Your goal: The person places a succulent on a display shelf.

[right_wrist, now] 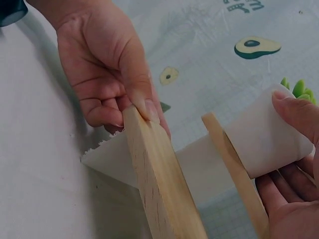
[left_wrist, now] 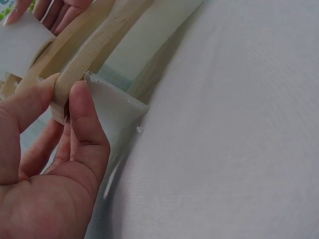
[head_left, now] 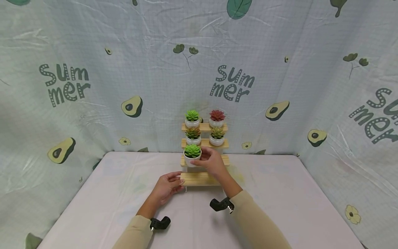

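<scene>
A small tiered wooden shelf stand (head_left: 202, 179) is in the middle of the table in the head view. My left hand (head_left: 169, 186) pinches the left end of its lowest board (right_wrist: 162, 174) between thumb and fingers. My right hand (head_left: 212, 162) grips a white pot with a bright green succulent (head_left: 192, 155) at the left of the second board up. In the right wrist view the pot (right_wrist: 271, 132) meets that board. Higher up stand another green succulent (head_left: 192, 118), a red one (head_left: 217, 118) and two brownish-green ones, all in white pots.
White side panels (left_wrist: 112, 104) carry the boards. Behind the stand hangs a pale cloth (head_left: 174, 83) printed with avocados and lettering, with more of it at both sides. A pale cloth covers the table (head_left: 136, 173). Each wrist wears a black strap device (head_left: 160, 223).
</scene>
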`<state>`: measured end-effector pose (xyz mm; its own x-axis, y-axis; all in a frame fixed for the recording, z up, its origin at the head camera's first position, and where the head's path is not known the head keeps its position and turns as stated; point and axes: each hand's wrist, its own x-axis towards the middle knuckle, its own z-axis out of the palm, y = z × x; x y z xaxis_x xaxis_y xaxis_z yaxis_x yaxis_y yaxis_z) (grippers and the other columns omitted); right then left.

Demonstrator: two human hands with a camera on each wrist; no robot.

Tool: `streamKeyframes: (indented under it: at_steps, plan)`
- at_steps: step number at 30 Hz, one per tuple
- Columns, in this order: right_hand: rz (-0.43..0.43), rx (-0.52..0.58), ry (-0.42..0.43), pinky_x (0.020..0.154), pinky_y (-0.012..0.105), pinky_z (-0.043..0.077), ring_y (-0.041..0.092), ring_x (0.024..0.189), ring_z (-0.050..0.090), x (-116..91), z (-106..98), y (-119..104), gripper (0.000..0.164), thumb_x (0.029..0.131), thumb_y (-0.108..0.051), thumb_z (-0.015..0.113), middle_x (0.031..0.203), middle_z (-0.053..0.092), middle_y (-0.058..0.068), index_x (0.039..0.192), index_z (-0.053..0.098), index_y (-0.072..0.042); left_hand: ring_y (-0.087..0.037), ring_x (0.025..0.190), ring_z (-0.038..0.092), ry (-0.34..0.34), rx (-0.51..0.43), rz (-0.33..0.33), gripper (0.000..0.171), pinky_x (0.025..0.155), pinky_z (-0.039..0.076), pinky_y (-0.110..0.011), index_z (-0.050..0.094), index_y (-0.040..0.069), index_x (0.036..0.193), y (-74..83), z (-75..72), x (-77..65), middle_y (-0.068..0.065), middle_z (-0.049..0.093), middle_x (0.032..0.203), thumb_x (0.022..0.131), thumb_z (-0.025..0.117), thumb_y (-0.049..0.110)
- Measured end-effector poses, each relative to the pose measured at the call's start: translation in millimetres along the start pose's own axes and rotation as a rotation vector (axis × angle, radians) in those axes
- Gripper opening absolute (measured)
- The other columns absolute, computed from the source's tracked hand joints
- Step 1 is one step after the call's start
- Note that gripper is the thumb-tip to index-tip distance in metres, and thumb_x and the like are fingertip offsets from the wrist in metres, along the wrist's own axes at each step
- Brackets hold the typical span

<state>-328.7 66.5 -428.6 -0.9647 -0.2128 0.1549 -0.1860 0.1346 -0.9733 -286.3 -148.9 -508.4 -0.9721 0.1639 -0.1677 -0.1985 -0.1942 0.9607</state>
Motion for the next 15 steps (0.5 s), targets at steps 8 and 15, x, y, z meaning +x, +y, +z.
streamKeyframes:
  at_steps: [8,15]
  plan:
    - [-0.004,-0.014,0.006,0.098,0.035,0.060,0.025,0.118,0.068,-1.5,1.8,0.5,0.064,0.081,-0.014,0.089,0.131,0.068,0.014,0.138,0.062,-0.005,-0.012,0.088,0.068,-0.010,0.002,0.005,0.052,0.077,0.063,-0.024,0.045,-0.011,0.146,-1.0,0.5,-0.9,-0.002,0.067,0.099,0.098,0.064,-0.003]
    - [-0.005,0.001,0.006,0.105,0.038,0.056,0.029,0.126,0.065,-5.2,1.2,0.8,0.067,0.080,-0.012,0.088,0.136,0.065,0.017,0.140,0.059,-0.004,-0.013,0.087,0.068,0.025,0.005,-0.006,0.051,0.076,0.063,-0.025,0.048,-0.009,0.144,-2.1,1.6,-0.6,-0.004,0.067,0.099,0.097,0.066,-0.002]
